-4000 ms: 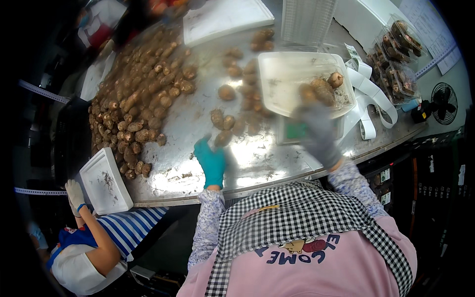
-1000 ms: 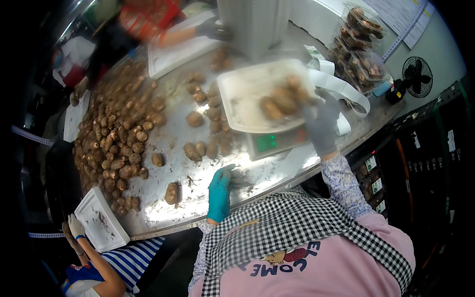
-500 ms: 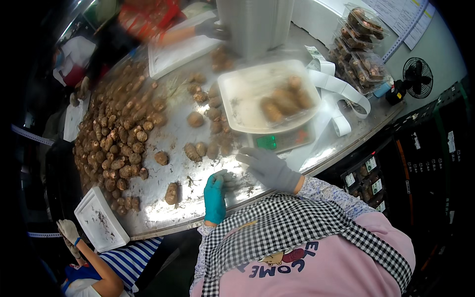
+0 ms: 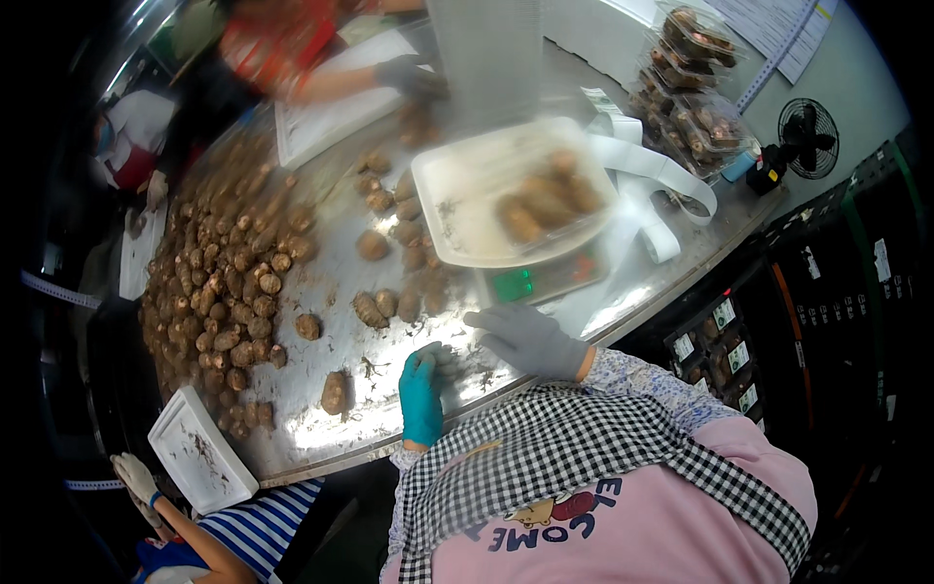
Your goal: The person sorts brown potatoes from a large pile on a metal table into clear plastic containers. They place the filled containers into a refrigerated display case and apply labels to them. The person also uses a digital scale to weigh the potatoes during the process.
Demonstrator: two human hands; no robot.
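My left hand (image 4: 421, 397), in a teal glove with grey fingers, rests at the near edge of the metal table (image 4: 321, 428); it looks open and holds nothing. My right hand (image 4: 533, 341), gloved in grey, lies open with fingers stretched leftward, just in front of a scale (image 4: 555, 279) with a lit green display. On the scale stands a white tray (image 4: 443, 209), and inside it sits a clear pack of brown taro corms (image 4: 550, 204). A few loose taros (image 4: 370, 310) lie left of the scale, and a single taro (image 4: 335, 392) is left of my left hand.
A big heap of taros (image 4: 229, 282) covers the table's left side. White trays (image 4: 199, 448) sit around it. Label strip (image 4: 662, 161), stacked clear packs (image 4: 691, 92) and a black fan (image 4: 808, 138) stand at right. A co-worker's gloved hand (image 4: 411, 76) works across the table.
The view has shifted slightly, so most things sit a little further left. My hands stay in nearly the same places. The co-worker's arm across the table has moved a little.
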